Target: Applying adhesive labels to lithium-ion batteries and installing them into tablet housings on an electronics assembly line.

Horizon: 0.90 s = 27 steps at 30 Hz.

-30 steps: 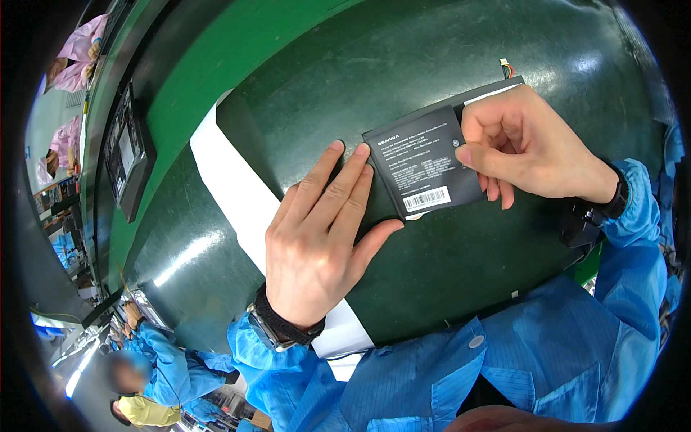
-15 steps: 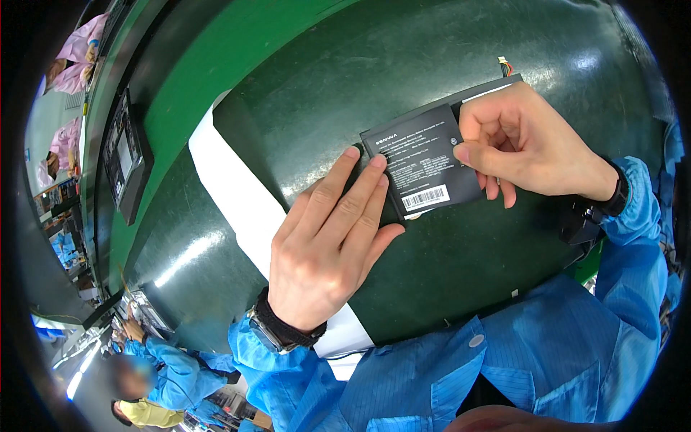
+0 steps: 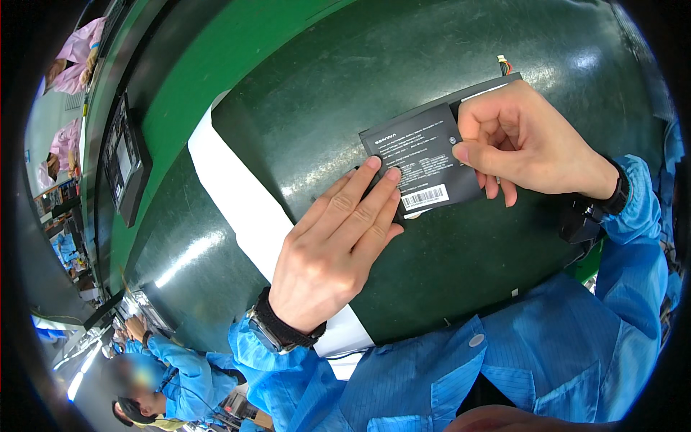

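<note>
A black label (image 3: 425,162) with white print and a barcode lies over a flat dark battery pack (image 3: 471,94). From the pack's far edge rise thin coloured wires ending in a white connector (image 3: 502,60). My left hand (image 3: 327,248) is laid flat, fingers stretched out and fingertips on the label's left side. The label's right edge is pinched between the thumb and fingers of my right hand (image 3: 529,144). That hand covers the right part of the pack.
A long white sheet (image 3: 234,183) lies under my left forearm on the dark green table (image 3: 302,79). A black framed unit (image 3: 126,162) stands beyond the table's left side. Near my right wrist is a black object (image 3: 579,223). A co-worker in blue (image 3: 188,385) works at lower left.
My left hand has slid a little to the right, its fingertips further onto the label. My right hand keeps its place. At lower left the co-worker has shifted posture.
</note>
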{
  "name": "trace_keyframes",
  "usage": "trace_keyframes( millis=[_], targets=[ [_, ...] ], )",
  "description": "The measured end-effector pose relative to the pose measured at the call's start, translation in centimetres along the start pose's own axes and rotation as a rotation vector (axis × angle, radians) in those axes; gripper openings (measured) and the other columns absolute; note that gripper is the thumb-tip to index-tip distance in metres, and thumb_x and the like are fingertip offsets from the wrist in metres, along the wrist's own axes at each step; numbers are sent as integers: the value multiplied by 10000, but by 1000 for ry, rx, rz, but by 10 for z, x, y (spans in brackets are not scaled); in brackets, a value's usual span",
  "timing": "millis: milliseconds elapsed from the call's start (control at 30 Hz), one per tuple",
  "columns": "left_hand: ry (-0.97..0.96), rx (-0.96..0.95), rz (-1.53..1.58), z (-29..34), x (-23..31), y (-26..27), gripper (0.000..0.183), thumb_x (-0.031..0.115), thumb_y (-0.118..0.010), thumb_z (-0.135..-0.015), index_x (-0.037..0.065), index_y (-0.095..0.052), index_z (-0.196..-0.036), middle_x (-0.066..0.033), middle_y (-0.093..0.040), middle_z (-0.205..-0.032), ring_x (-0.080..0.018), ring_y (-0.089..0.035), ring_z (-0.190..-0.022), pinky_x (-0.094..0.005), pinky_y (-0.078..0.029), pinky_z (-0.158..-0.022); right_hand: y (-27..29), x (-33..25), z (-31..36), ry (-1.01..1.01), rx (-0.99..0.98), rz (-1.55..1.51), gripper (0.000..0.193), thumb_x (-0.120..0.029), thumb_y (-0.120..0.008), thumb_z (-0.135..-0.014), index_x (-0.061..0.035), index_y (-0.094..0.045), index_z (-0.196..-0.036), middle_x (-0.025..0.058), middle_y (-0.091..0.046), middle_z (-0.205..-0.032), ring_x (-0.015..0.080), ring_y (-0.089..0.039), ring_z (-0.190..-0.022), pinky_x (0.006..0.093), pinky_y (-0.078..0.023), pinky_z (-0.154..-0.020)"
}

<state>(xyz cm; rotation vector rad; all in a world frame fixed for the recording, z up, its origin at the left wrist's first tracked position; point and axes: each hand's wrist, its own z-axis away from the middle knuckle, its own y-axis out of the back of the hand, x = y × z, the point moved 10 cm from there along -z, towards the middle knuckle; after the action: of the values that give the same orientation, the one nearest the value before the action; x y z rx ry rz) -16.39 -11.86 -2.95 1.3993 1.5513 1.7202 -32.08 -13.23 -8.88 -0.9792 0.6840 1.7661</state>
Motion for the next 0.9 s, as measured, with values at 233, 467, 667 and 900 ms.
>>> trace_keyframes(
  millis=[233, 467, 667, 900],
  targets=[
    [-26, -10, -12, 0, 4, -3, 354, 67, -845, -783, -34, -770, -1115, -123, -741, -1272, -321, -668, -1273, -422, -591, -1028, 0, 1, -1, -1, -7, 1, 251, -77, -648, -1028, -11, -561, -802, 47, -657, -656, 98, -669, -551, 228, -519, -433],
    [-109, -41, 26, 4, 14, -8, 329, 65, -836, -789, -33, -772, -1096, -124, -741, -1267, -322, -670, -1269, -438, -587, -1051, -1, 1, 0, 10, 3, 10, 256, -120, -651, -1017, -7, -594, -794, 69, -666, -651, 104, -671, -547, 241, -535, -454],
    [-50, -94, 144, 2, 8, -7, 411, 123, -855, -789, -28, -762, -1160, -128, -727, -1301, -332, -642, -1310, -452, -563, -1081, -1, 2, 0, 5, 10, 10, 274, -120, -654, -1016, -5, -581, -778, 73, -667, -653, 111, -673, -548, 244, -540, -455],
    [54, -103, 85, -3, -6, -10, 620, 155, -870, -766, -26, -684, -1329, -150, -653, -1430, -368, -569, -1392, -471, -496, -1144, 0, 2, 2, 12, 35, 24, 282, -118, -657, -1012, 9, -585, -771, 83, -674, -662, 120, -671, -532, 256, -548, -459]
  ],
)
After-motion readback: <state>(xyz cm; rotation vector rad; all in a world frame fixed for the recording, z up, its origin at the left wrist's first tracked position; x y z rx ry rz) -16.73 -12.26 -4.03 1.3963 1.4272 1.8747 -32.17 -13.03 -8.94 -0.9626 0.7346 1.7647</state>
